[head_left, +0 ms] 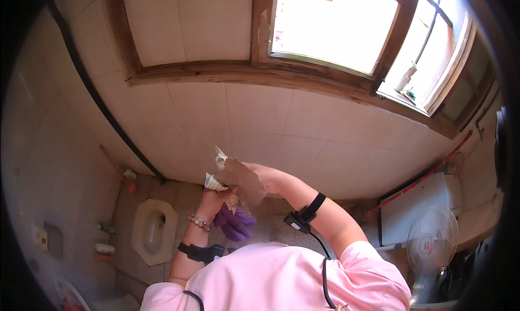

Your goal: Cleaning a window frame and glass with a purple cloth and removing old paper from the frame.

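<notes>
My left hand (pixel 214 203) grips pieces of printed paper (pixel 215 182), which stick out above and below its fingers. Under that hand hangs a bunched purple cloth or glove (pixel 235 223); I cannot tell which, and its upper end is hidden. A torn brown sheet of paper or thin card (pixel 243 183) spans the space between the hands. My right hand (pixel 270 179) holds this sheet from its right side, with the fingers mostly hidden behind it. Another crumpled light scrap (pixel 220 156) rises from the top of the bundle.
A squat toilet (pixel 153 231) is set in the tiled floor at left. Ahead stands a tiled wall (pixel 260 108) below a wood-framed window (pixel 333 30). At right are an electric fan (pixel 431 238) and a white appliance (pixel 410 207). A dark pipe (pixel 101 99) runs down the left corner.
</notes>
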### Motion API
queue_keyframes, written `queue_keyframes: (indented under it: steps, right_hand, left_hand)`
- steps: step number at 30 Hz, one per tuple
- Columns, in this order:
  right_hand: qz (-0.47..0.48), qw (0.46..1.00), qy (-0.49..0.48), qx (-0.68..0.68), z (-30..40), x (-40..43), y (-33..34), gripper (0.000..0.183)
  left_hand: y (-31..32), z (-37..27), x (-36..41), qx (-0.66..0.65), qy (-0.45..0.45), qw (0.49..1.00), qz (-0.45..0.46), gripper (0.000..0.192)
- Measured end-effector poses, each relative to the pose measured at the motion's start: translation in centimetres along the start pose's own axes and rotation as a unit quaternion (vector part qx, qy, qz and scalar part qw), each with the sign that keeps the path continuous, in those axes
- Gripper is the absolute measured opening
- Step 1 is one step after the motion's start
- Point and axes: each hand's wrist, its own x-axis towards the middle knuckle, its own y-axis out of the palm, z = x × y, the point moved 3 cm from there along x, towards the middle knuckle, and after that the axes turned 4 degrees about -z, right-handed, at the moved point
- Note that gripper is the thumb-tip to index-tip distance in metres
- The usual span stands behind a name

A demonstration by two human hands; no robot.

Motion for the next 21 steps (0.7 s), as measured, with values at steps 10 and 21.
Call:
queue_keyframes:
  steps: [10, 21]
  right_hand:
    - [-0.240, 0.841, -0.195, -0.444, 2.7, -4.5, 1.2, 0.046]
    - [-0.214, 0.812, -0.302, -0.452, 0.1, -10.6, 0.0, 0.060]
  left_hand:
    - [2.9, -1.6, -2.0, -0.066, -0.039, 0.997, 0.003, 0.042]
    - [9.2, 1.3, -6.0, -0.208, -0.043, 0.977, -0.032, 0.056]
